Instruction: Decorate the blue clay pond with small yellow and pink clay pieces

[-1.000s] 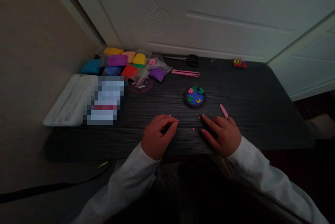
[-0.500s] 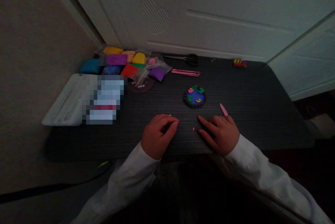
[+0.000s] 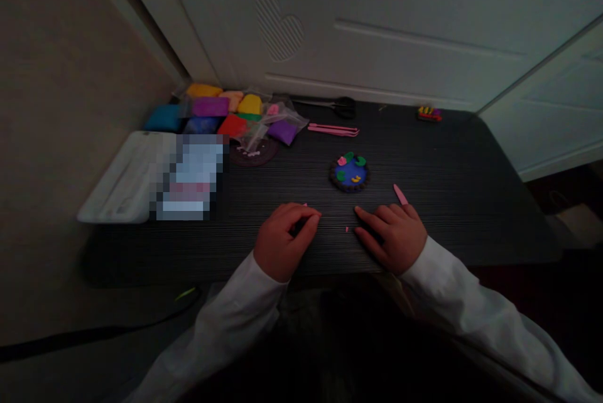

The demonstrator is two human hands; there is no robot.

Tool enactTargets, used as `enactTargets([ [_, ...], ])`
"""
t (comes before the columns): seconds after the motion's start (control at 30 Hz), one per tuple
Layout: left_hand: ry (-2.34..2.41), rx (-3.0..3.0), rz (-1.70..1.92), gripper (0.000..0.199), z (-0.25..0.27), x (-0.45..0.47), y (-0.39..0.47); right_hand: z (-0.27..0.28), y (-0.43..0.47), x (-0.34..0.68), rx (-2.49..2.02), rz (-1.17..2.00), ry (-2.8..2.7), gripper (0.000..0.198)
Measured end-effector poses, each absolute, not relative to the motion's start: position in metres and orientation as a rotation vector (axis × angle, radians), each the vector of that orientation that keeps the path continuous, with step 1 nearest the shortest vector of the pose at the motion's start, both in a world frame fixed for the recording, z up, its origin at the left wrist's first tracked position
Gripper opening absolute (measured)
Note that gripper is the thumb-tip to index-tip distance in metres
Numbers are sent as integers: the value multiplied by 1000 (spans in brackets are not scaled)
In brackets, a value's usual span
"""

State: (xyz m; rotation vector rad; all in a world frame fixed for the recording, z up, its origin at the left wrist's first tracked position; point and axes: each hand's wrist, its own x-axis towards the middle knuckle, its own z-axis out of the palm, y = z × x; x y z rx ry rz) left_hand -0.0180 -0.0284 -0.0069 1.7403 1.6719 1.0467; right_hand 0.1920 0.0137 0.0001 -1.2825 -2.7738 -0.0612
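Note:
My left hand [image 3: 286, 241] rests at the front of the dark table with thumb and index fingertips pressed together. Whatever it may pinch is too small to make out. A bit of pink clay [image 3: 305, 205] peeks out behind its fingers. My right hand [image 3: 398, 235] lies on the tabletop, index finger and thumb apart and nothing between them. Just left of that thumb is a tiny pink clay piece [image 3: 347, 229]. Beyond both hands sits a round clay pond [image 3: 351, 173], blue with a dark beaded rim, green lily pads and a pink flower. A pink clay knife [image 3: 400, 194] lies by my right knuckles.
Bags of coloured clay [image 3: 210, 107] crowd the back left, beside a dark round mat [image 3: 264, 157]. A white case [image 3: 127, 180] and a blurred-out screen [image 3: 191, 177] lie left. Pink tweezers [image 3: 332, 130], scissors [image 3: 346, 107] and a small colourful clay piece [image 3: 428, 114] lie along the back.

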Motion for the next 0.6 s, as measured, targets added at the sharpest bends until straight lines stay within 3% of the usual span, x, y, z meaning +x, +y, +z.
enactTargets([
  [0.27,1677,1750,1057,14,-6,-17,-27,-1,14,193,-1269,-1,-2755,40],
  [0.6,1660,1761,1058,14,-8,-18,-28,-4,24,205,-1191,355,-2576,34],
])
